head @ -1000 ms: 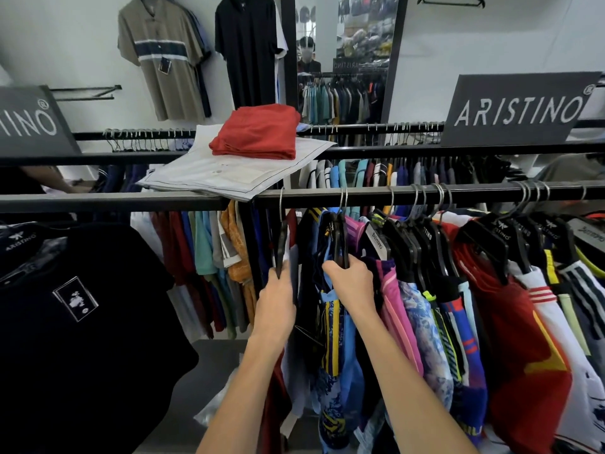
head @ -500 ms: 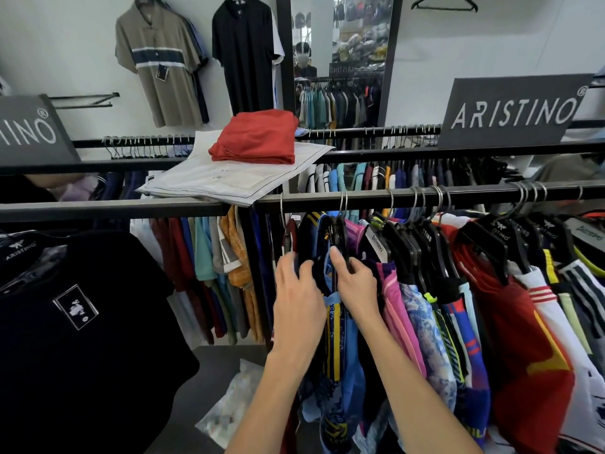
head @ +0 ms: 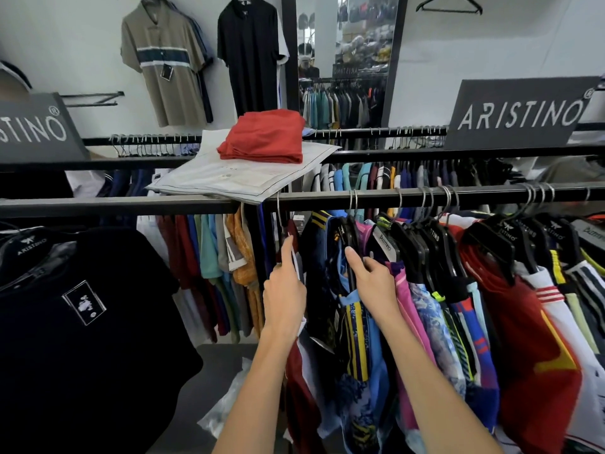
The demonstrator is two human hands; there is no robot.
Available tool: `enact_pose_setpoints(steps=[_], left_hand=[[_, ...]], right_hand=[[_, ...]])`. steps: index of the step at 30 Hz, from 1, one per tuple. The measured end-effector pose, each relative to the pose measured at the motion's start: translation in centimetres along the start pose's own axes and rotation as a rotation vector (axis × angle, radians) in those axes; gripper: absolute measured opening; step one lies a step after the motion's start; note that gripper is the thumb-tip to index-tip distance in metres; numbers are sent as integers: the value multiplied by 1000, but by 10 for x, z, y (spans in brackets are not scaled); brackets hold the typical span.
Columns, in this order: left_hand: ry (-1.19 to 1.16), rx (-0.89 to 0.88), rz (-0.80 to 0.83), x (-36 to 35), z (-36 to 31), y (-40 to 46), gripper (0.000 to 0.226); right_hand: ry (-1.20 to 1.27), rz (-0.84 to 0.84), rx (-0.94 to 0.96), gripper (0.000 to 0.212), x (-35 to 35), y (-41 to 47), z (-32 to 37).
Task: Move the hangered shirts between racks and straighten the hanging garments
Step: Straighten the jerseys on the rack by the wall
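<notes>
Black rail (head: 474, 194) carries the hangered shirts (head: 425, 306); left hand (head: 284, 298) pinches a maroon shirt's (head: 302, 398) collar, while right hand (head: 373, 283) grips the neighbouring black hanger (head: 347, 237), hands apart.

2 hands, left hand (head: 284, 294) at 6 o'clock, right hand (head: 376, 283) beside it, 2 brand signs, one (head: 519, 114) at 2 o'clock, other (head: 32, 129) at 10, 1 folded red shirt (head: 263, 136) at 12, 1 empty hanger (head: 449, 3) at 1, 1 mirror (head: 347, 57), shirts on rail too packed to count

Folded red shirt (head: 263, 136), blue-and-yellow striped shirt (head: 357, 335), black hangers (head: 406, 247)
</notes>
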State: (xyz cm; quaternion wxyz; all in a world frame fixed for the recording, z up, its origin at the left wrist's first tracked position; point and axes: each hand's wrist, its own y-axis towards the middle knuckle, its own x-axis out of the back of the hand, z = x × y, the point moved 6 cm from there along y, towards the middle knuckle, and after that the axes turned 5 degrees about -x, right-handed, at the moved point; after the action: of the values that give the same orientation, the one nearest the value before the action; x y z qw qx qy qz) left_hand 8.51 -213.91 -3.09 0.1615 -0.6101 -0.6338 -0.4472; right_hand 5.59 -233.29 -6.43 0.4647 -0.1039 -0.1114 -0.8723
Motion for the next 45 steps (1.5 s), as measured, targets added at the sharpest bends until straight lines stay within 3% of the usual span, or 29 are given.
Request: enact_pose_setpoints(steps=[4, 7, 9, 12, 16, 21, 23, 26, 31, 34, 38, 41, 43, 45], left_hand=[[13, -15, 6, -1, -6, -2, 80], [142, -122, -204, 14, -20, -9, 70], [74, -283, -301, 19, -40, -18, 53], [-233, -252, -70, -2, -58, -20, 44], [-282, -105, 153, -45, -56, -15, 59], [-154, -68, 112, -56, -55, -17, 57], [-217, -4, 156, -58, -51, -13, 56], [-269, 32, 187, -56, -47, -8, 36], [-269, 60, 81, -40, -22, -5, 23], [-276, 62, 141, -36, -15, -3, 29], [-315, 53, 175, -28, -13, -6, 60], [-260, -66, 20, -5, -21, -15, 70], [-285, -201, -97, 11, -42, -24, 64], [-358, -260, -83, 14, -66, -28, 54]], right_hand=[[3, -15, -8, 59, -5, 0, 0], [16, -19, -19, 67, -8, 1, -5], [85, 2, -43, 86, -10, 0, -8], [182, 19, -46, 83, -14, -3, -8], [105, -48, 18, 58, -6, -7, -1], [15, -67, -14, 52, 1, -7, -2], [-4, -79, -23, 52, 1, -8, 2], [-13, -84, -26, 53, 1, -11, 5], [-27, -89, -33, 54, 5, -12, 7], [-18, -86, -27, 54, -1, -17, 11], [-46, -135, -34, 55, -3, -20, 17], [-23, -185, -58, 57, 3, -24, 19], [-30, -190, -62, 56, 7, -26, 22], [-66, -149, -66, 53, 8, -28, 27]])
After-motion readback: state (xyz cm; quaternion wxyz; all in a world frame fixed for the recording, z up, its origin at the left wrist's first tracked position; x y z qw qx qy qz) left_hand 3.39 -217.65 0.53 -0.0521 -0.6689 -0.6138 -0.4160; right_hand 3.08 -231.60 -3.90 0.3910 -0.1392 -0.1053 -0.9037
